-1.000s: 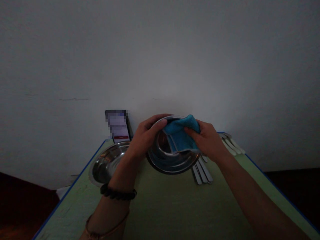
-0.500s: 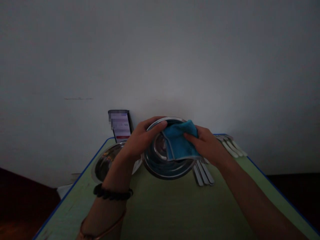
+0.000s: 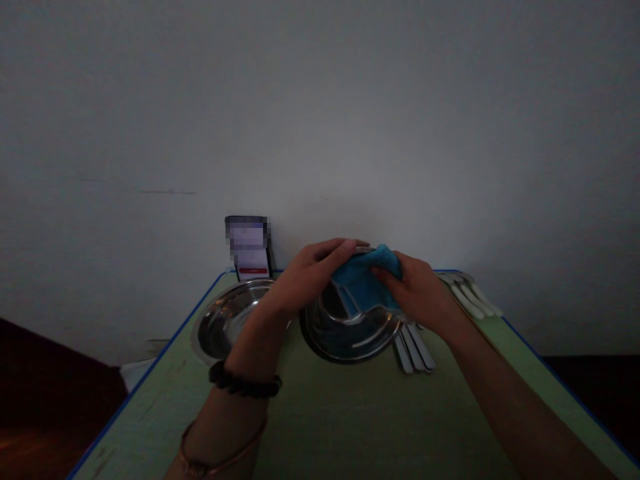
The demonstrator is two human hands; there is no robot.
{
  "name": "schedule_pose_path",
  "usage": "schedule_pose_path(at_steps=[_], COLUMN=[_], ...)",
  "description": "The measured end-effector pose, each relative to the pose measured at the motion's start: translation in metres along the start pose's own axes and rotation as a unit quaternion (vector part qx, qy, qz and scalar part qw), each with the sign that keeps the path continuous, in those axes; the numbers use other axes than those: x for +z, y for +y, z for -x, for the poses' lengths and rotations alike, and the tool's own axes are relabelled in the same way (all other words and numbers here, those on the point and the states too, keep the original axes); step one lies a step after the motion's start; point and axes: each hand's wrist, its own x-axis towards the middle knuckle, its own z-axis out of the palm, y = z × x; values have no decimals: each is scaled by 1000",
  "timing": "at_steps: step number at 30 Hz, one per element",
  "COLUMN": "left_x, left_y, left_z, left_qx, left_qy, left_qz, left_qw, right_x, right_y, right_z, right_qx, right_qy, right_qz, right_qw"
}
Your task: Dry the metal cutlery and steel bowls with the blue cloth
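Note:
A shiny metal bowl (image 3: 350, 347) is tilted toward me above the table. My left hand (image 3: 313, 277) grips its far-left rim, with the thumb over the edge. A blue cloth (image 3: 363, 280) with a pale hem lies over the rim and the inside of the bowl. My right hand (image 3: 417, 290) pinches the cloth against the bowl's right side, the thumb on top and the other fingers hidden behind. Part of the bowl's inside is covered by the cloth.
A second metal bowl (image 3: 210, 333) rests at the left behind my forearm. A phone (image 3: 253, 250) leans on the wall (image 3: 320, 120). Several metal handles (image 3: 415, 350) lie right of the held bowl. White-handled cutlery (image 3: 467, 300) is at the table's (image 3: 350, 420) far right.
The held bowl has tilted and my left hand has slid along its rim toward the cloth. My right hand stays on the cloth, and the whole view has shifted slightly.

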Motion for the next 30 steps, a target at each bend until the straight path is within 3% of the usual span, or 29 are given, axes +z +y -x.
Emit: schedule_pose_path(at_steps=[5, 11, 17, 20, 24, 27, 30], left_x=[0, 1, 4, 2, -5, -6, -4], left_y=[2, 3, 2, 0, 2, 5, 5], left_z=[-2, -2, -3, -2, 3, 4, 1], left_qx=[45, 70, 82, 65, 16, -12, -13], left_qy=[78, 103, 94, 104, 67, 48, 45], left_qz=[114, 148, 134, 58, -11, -6, 55], left_qw=[989, 981, 983, 991, 998, 999, 997], right_x=[0, 7, 19, 14, -2, -8, -7], right_y=[2, 0, 10, 12, 4, -2, 0], right_z=[-3, -3, -7, -7, -4, -2, -4], right_qx=[48, 92, 143, 128, 76, 45, 44], right_qy=[92, 146, 165, 172, 122, 87, 110], right_qz=[-73, -194, -326, -279, -142, -98, -112], right_qw=[992, 966, 920, 936, 979, 990, 987])
